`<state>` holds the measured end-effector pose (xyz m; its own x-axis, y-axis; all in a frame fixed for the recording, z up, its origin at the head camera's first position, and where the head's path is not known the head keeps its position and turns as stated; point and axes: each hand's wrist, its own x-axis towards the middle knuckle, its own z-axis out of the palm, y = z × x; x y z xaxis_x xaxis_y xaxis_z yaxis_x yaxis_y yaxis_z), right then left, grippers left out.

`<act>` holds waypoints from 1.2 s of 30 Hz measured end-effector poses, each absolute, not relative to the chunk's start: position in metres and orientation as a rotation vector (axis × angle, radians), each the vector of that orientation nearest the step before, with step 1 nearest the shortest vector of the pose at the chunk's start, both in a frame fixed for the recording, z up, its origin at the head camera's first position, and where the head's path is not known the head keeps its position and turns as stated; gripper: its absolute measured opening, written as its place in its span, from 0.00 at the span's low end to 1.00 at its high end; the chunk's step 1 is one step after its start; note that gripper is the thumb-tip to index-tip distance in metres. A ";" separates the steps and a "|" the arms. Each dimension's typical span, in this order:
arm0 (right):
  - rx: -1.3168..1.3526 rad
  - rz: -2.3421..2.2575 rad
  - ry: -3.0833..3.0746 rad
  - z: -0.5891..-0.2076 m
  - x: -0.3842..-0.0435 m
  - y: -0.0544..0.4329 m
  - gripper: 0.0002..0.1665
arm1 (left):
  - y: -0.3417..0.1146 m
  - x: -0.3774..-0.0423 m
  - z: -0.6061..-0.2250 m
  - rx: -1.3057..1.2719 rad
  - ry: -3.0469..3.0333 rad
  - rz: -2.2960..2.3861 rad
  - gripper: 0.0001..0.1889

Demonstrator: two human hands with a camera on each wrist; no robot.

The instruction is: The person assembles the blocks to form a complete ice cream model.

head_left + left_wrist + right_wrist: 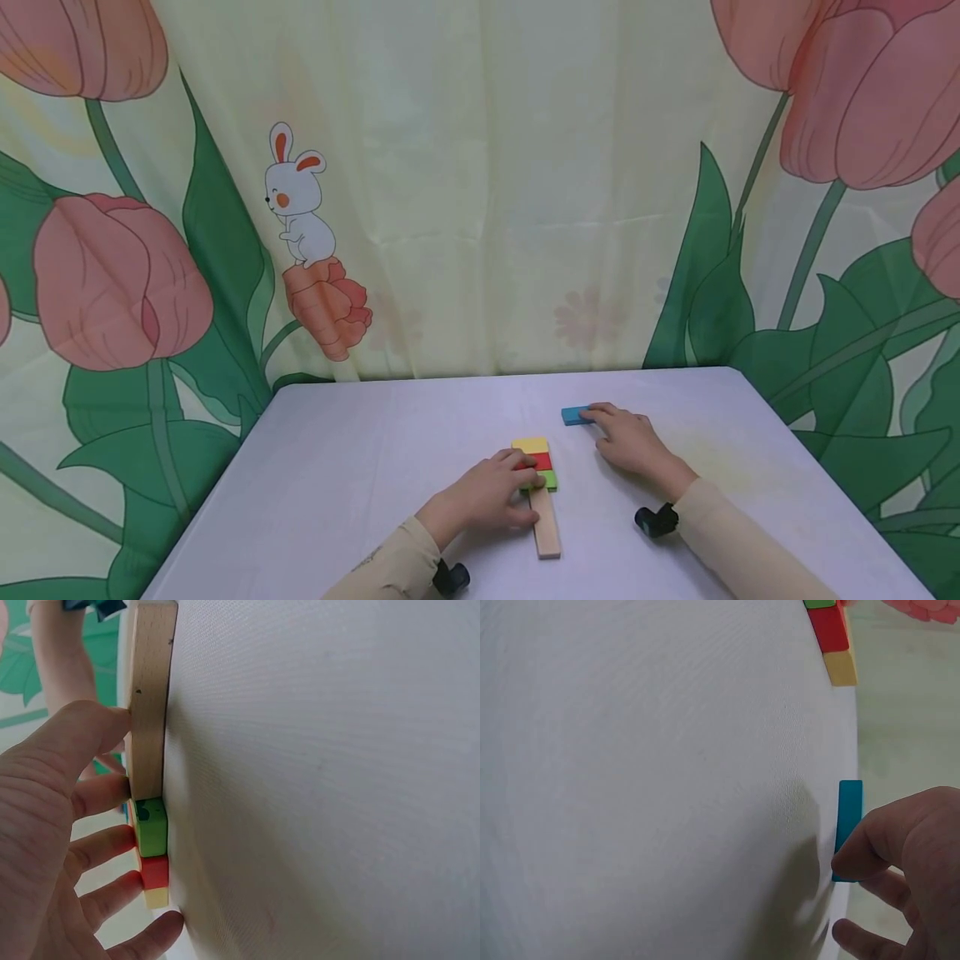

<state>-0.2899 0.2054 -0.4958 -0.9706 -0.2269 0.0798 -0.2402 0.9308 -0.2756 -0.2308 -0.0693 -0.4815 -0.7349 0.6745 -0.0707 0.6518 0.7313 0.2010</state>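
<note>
On the white table, a yellow block (529, 445), a red block (543, 461) and a green block (551, 480) lie flat, side by side in a short column. A plain wooden plank (547, 533) runs from the green block towards the near edge. My left hand (483, 493) rests along the left side of this row, fingers spread and fairly straight; in the left wrist view its thumb touches the plank (148, 705). Farther back and to the right, my right hand (633, 439) pinches the right end of a blue block (849, 810) between thumb and fingers, at the tabletop.
The white-covered table (337, 483) ends at a back edge in front of a curtain (510, 208) printed with tulips and a rabbit. A black wrist camera (656, 521) sits by the right sleeve, and another black camera (452, 577) by the left sleeve.
</note>
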 end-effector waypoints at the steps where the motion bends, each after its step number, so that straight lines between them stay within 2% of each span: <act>1: 0.367 0.443 -3.045 -0.495 -0.290 0.203 0.31 | -0.070 -0.231 -0.482 1.079 2.792 0.246 0.24; 36: 0.567 0.386 -3.029 -0.494 -0.285 0.147 0.28 | -0.071 -0.234 -0.485 1.132 2.806 0.223 0.24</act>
